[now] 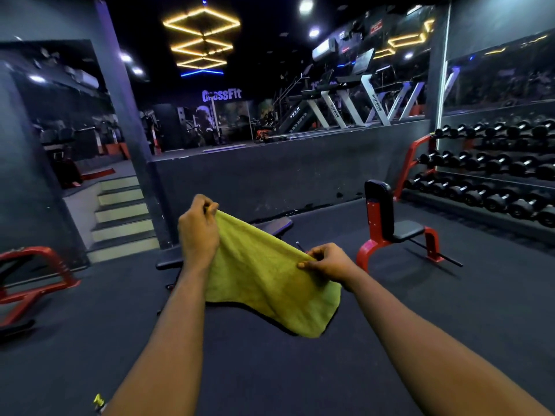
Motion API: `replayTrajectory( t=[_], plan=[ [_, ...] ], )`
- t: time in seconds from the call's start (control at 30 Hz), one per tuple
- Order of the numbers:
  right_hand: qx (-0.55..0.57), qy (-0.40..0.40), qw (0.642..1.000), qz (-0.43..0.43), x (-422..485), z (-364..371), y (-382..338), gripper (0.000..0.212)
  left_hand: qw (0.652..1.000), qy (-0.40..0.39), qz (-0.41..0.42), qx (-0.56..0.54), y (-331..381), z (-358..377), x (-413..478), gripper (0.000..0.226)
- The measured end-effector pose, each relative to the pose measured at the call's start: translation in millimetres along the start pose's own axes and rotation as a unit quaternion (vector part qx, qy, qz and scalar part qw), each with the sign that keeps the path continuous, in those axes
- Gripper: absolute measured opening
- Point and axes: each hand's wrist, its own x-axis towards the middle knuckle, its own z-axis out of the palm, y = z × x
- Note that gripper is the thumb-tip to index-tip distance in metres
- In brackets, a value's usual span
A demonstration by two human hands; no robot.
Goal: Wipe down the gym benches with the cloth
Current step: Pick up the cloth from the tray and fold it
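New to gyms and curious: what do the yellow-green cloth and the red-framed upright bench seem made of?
The cloth looks like terry or microfibre: fuzzy matte pile, hanging limp between the left hand and right hand. The upright bench seems red-painted metal, smooth and slightly glossy, with black padded cushions, probably vinyl by their faint sheen.

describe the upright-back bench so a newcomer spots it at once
Start at the dumbbell rack along the right wall. Just left of its red end stands the upright bench. Unlike the flat bench beside it, it has a red frame and a raised backrest.
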Motion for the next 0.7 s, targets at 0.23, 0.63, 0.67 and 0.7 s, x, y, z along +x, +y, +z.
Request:
replayTrajectory(
  t=[0.23,0.63,0.67,0.7],
  plan=[
    [-0.066,0.034,0.995,0.071,6.4,-10.8,14.6,0.018,0.994,0.093,-0.041,0.034,-14.2,-23.4,4.3,0.01],
    [0.146,0.108,0.975,0.129,11.7,-30.1,-3.8,0.021,0.99,0.098,-0.083,0.056,-35.3,-34.4,2.6,0.018],
    [0.164,0.114,0.972,0.127,11.7,-30.8,-6.6,0.017,0.989,0.098,-0.094,0.061,-35.2,-34.8,2.8,0.019],
    [0.181,0.122,0.967,0.129,10.7,-31.5,-9.8,0.014,0.988,0.097,-0.105,0.063,-35.2,-35.4,3.2,0.02]
  ],
)
